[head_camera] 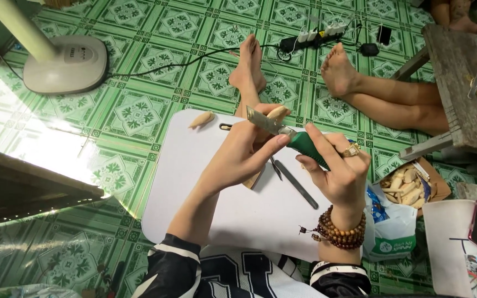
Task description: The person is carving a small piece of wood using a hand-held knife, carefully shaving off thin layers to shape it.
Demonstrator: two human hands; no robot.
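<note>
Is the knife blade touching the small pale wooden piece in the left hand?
Touching: the head view shows the green-handled knife's blade laid against the small pale wooden piece pinched in the left hand, no gap visible.

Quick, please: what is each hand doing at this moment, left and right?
Left hand: closed on a small wooden piece.
Right hand: closed on a green-handled knife.

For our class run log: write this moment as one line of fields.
left hand: holds small wood piece | right hand: grips green-handled knife, blade on wood | white board: metal file, another wood piece
</note>
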